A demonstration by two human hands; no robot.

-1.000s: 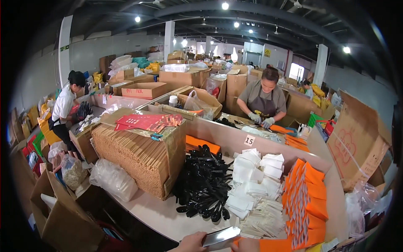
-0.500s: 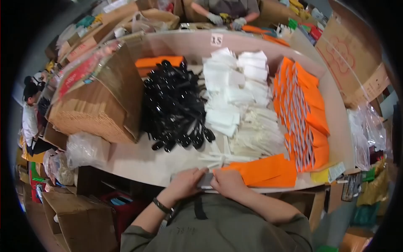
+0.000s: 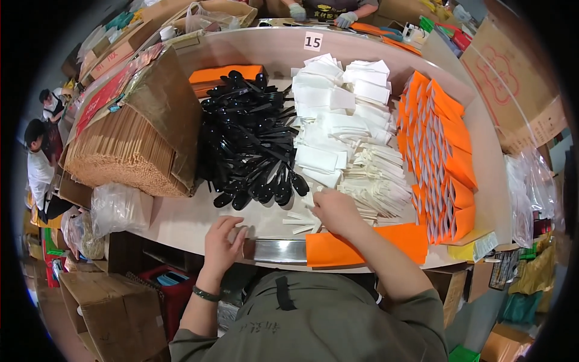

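Note:
My left hand (image 3: 222,244) hovers over the table's front edge, fingers apart and holding nothing, near a flat metal strip (image 3: 277,250). My right hand (image 3: 335,211) reaches over the table with its fingers bent together, beside small narrow white packets (image 3: 300,222). Whatever its fingertips hold is hidden. Under my right forearm lies a flat stack of orange paper sleeves (image 3: 365,244). A heap of shiny black plastic spoons (image 3: 247,145) sits left of the folded white napkins (image 3: 322,120). Thin pale packets (image 3: 374,181) lie just beyond my right hand.
A carton of tightly packed wooden sticks (image 3: 120,157) stands on the left, with a clear plastic bag (image 3: 117,208) before it. Orange sleeves (image 3: 440,163) line the right side. Raised table walls (image 3: 241,48) curve around the back. A co-worker's gloved hands (image 3: 345,20) are beyond.
My hands have come apart at the front edge. The left moved left and opened; the right moved forward to the white packets. The metal strip and orange stack now show more fully.

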